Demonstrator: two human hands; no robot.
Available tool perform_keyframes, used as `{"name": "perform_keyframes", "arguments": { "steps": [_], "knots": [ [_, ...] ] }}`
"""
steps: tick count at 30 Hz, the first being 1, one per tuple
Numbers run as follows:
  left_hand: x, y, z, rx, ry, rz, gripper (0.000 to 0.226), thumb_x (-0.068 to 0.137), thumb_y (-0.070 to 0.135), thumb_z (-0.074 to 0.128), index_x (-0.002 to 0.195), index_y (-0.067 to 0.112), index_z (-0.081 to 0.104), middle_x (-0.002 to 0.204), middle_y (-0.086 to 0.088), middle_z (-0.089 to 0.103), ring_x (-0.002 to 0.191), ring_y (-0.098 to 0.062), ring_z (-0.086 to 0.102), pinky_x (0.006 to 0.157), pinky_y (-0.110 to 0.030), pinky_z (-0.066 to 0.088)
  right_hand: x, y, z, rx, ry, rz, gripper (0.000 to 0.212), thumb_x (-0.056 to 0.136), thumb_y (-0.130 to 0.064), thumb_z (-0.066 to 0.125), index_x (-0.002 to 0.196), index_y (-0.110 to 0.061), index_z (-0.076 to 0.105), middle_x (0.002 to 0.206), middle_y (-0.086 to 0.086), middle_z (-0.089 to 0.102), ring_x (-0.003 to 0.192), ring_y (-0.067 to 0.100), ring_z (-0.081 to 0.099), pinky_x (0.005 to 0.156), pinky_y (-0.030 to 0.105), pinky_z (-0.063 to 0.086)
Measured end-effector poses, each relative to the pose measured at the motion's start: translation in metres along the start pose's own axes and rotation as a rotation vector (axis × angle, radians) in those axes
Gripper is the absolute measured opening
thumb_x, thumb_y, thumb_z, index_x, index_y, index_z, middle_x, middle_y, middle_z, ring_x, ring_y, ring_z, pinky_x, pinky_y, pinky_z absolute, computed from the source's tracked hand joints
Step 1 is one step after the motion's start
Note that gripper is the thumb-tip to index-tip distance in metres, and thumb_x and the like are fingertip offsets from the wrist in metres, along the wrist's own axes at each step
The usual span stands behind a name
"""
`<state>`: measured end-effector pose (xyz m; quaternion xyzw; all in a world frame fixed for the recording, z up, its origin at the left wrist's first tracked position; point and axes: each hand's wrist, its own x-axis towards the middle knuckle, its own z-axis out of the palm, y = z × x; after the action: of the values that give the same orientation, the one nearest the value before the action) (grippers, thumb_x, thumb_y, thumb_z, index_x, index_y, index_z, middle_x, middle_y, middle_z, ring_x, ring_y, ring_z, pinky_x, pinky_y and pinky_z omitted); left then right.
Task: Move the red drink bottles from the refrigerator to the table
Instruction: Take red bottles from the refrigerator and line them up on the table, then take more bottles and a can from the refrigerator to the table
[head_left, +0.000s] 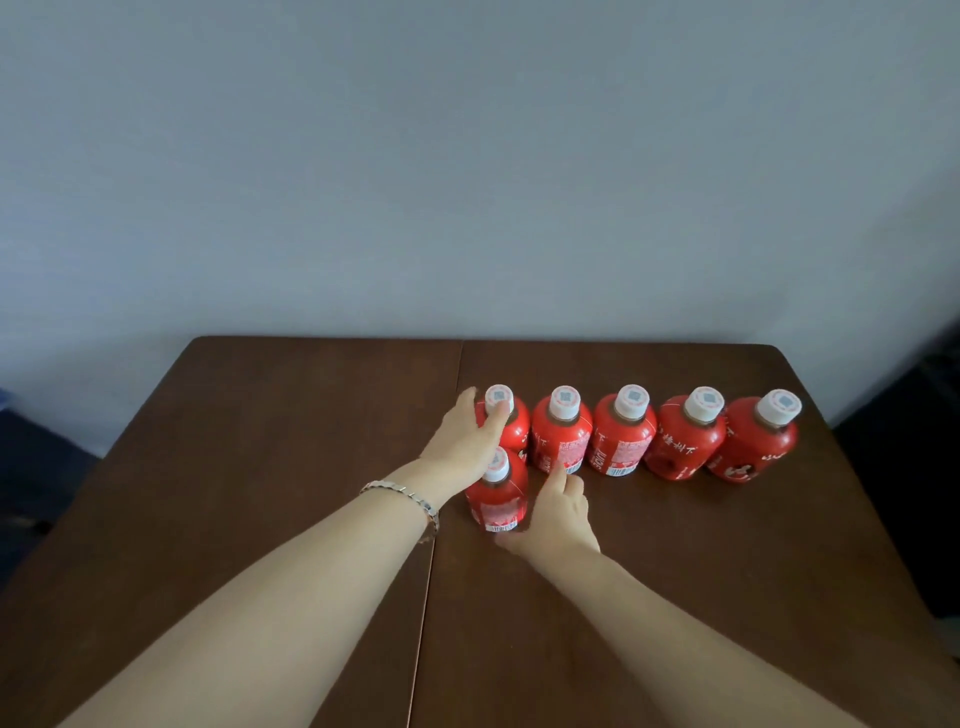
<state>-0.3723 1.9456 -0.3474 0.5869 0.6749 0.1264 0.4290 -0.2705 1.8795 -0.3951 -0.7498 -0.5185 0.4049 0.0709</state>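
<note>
Several red drink bottles with white caps stand upright on the brown table (260, 467). Most form a row across the table's middle, running to the rightmost bottle (753, 447). My left hand (467, 441) grips the leftmost bottle of the row (511, 428) round its shoulder, just below the cap. One more bottle (496, 499) stands alone in front of that one. My right hand (558, 512) holds this front bottle low on its right side, with the thumb curled before its base and the index finger raised beside it.
A plain grey-blue wall (467, 182) rises right behind the table. A seam (441, 467) runs down the tabletop's middle. Dark floor shows past the left and right table edges. A bracelet (410, 501) sits on my left wrist. No refrigerator is in view.
</note>
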Motion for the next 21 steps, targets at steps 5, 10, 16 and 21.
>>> {"name": "perform_keyframes", "arguments": {
  "steps": [5, 10, 16, 21],
  "knots": [
    [-0.064, 0.015, -0.016, 0.603, 0.259, 0.299, 0.023, 0.096, 0.027, 0.040, 0.099, 0.012, 0.056, 0.105, -0.007, 0.057, 0.092, -0.027, 0.058, 0.075, -0.035, 0.043, -0.025, 0.016, -0.046, -0.302, -0.063, -0.038, 0.043, 0.086, -0.012, 0.057, 0.126, -0.023, 0.052, 0.124, 0.000, 0.057, 0.112, 0.020, 0.058, 0.089, 0.031, 0.049],
    [-0.117, 0.039, -0.028, 0.828, 0.072, 0.437, 0.026, 0.094, 0.026, 0.037, 0.087, 0.010, 0.056, 0.093, -0.007, 0.064, 0.087, -0.028, 0.060, 0.067, -0.031, 0.039, -0.073, 0.008, -0.089, -0.392, -0.108, -0.149, 0.037, 0.082, -0.019, 0.062, 0.119, -0.021, 0.058, 0.119, -0.001, 0.060, 0.102, 0.018, 0.062, 0.084, 0.030, 0.051],
    [-0.163, 0.065, -0.037, 0.942, -0.093, 0.449, 0.022, 0.094, 0.022, 0.037, 0.098, 0.013, 0.056, 0.078, 0.000, 0.047, 0.091, -0.029, 0.056, 0.068, -0.031, 0.036, -0.153, 0.004, -0.121, -0.411, 0.022, -0.116, 0.040, 0.085, -0.025, 0.061, 0.124, -0.019, 0.057, 0.124, -0.001, 0.056, 0.111, 0.020, 0.057, 0.091, 0.031, 0.049],
    [-0.223, 0.082, -0.017, 1.052, -0.220, 0.641, 0.029, 0.094, 0.032, 0.040, 0.106, 0.013, 0.059, 0.105, -0.006, 0.060, 0.099, -0.028, 0.058, 0.074, -0.033, 0.042, -0.253, 0.029, -0.134, -0.337, 0.234, 0.009, 0.038, 0.082, -0.021, 0.064, 0.119, -0.020, 0.058, 0.114, 0.000, 0.061, 0.102, 0.020, 0.060, 0.086, 0.030, 0.051]
  ]
}}
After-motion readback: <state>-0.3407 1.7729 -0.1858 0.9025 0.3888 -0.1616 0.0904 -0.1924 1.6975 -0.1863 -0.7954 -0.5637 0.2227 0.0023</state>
